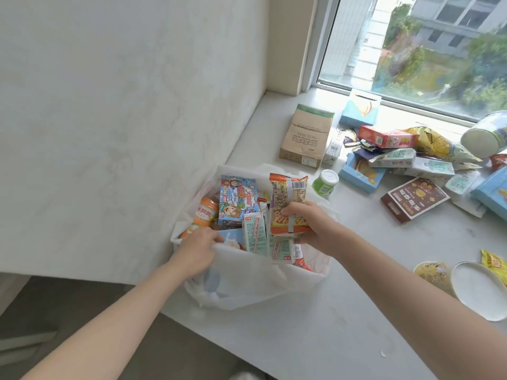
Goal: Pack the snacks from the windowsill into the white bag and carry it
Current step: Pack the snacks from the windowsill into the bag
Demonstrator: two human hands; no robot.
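The white bag (255, 281) stands open at the left end of the windowsill (343, 325), against the wall. Inside are several snacks: a blue cartoon box (238, 200), an orange-capped jar (204, 213) and pale green drink cartons (255, 237). My left hand (196, 252) pinches the bag's near rim and holds it open. My right hand (308, 226) grips an orange snack packet (288, 207) upright over the bag's mouth. More snacks lie loose on the sill to the right.
Near the window lie a brown paper box (306, 138), blue boxes (359, 111), a red box (386, 137), a yellow chip bag (439, 145), a brown box (414, 198) and a small green bottle (325, 183). A round canister (484, 137) is at far right; noodle cups (477, 289) stand near the front.
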